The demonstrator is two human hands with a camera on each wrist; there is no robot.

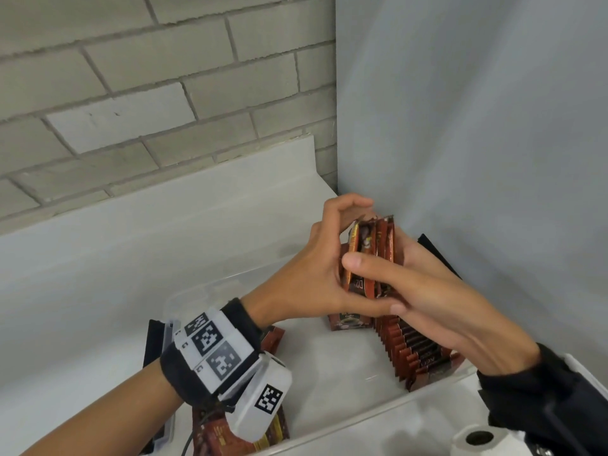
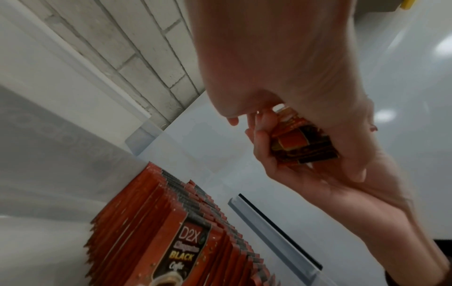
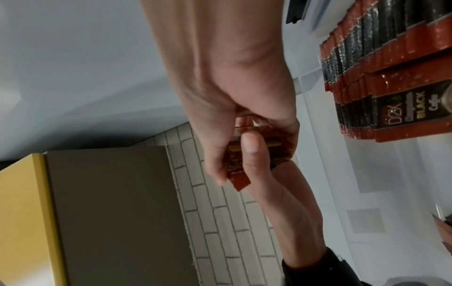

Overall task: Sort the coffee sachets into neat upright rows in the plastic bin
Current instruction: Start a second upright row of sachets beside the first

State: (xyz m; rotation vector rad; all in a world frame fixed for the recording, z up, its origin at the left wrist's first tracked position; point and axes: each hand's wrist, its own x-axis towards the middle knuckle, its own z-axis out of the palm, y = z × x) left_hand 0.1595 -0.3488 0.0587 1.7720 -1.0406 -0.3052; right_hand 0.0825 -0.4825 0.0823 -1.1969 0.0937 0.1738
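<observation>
Both hands hold one small stack of red-brown coffee sachets (image 1: pixel 378 238) upright above the clear plastic bin (image 1: pixel 204 287). My left hand (image 1: pixel 329 258) grips the stack from the left, fingers curled over its top. My right hand (image 1: pixel 394 278) grips it from the right, thumb lying across the front. The stack shows between the palms in the left wrist view (image 2: pixel 300 143) and the right wrist view (image 3: pixel 276 147). A neat upright row of sachets (image 1: pixel 414 350) (image 2: pixel 171 232) (image 3: pixel 391 87) stands along the bin's right side. Loose sachets (image 1: pixel 230 436) lie under my left wrist.
A few more sachets (image 1: pixel 348 320) stand at the bin's far end, below the hands. The bin floor (image 1: pixel 322 373) is bare in the middle. A grey panel (image 1: pixel 477 126) rises close on the right, a brick wall (image 1: pixel 164 77) behind. A paper roll (image 1: pixel 477 437) sits near the front right corner.
</observation>
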